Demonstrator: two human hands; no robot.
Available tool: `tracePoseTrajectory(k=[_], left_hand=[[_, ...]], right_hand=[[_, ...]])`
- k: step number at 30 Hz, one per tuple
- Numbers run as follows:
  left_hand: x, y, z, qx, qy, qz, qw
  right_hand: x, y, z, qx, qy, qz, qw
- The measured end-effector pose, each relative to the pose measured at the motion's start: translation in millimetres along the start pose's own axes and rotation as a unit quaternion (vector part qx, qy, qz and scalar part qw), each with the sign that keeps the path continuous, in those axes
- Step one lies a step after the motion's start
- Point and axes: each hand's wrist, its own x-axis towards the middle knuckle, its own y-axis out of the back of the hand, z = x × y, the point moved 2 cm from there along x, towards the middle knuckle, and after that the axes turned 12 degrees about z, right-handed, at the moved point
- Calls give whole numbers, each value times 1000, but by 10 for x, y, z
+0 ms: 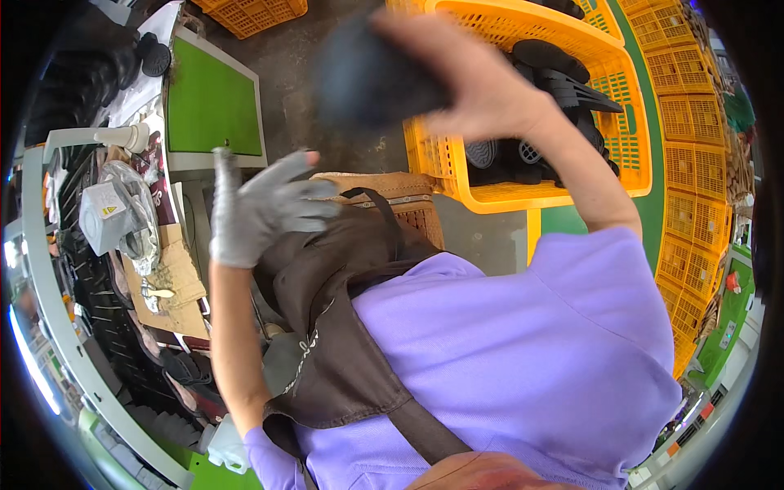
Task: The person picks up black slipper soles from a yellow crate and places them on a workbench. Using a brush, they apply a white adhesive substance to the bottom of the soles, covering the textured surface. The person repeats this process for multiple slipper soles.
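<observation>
My right hand [482, 77] is bare and raised in front of the yellow crate, its fingers wrapped round a black shoe sole [380, 77]. Motion blurs both, so the sole's details do not show. Several more black soles [563, 90] lie heaped in the yellow crate [523, 200] behind my right wrist. My left hand [265, 208] wears a grey glove with one fingertip bare. It hovers over my dark apron, fingers spread, with nothing in it.
To the left stands a cabinet with a green door [214, 98]. Near it, a brush [159, 291] lies on cardboard [181, 273] beneath a grey metal frame [51, 220]. A woven brown seat [420, 192] is before me. Stacked yellow crates [690, 167] line the right side.
</observation>
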Motion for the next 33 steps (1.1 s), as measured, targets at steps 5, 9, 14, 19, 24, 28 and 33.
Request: tracePoseTrajectory(k=[5, 9, 14, 19, 24, 28, 33], left_hand=[[96, 213, -611, -125, -72, 68, 987], [-90, 238, -764, -88, -90, 72, 989], [-310, 444, -871, -156, -135, 149, 967], [-476, 548, -897, -138, -163, 216, 953], [-628, 678, -945, -109, -318, 284, 898], [-1286, 554, -860, -142, -419, 345, 828], [-2642, 715, -971, -70, -421, 569, 703]], right_hand=[[86, -234, -355, -25, 101, -54, 993], [-522, 253, 1005, -135, -193, 233, 944], [-2294, -74, 2857, -32, -700, 249, 669], [-2684, -479, 3369, 254, -740, 301, 545], [-2411, -371, 3269, 159, -719, 234, 635], [-1962, -20, 2948, -69, -635, 198, 743], [-1207, 510, 2015, -344, -453, 223, 791]])
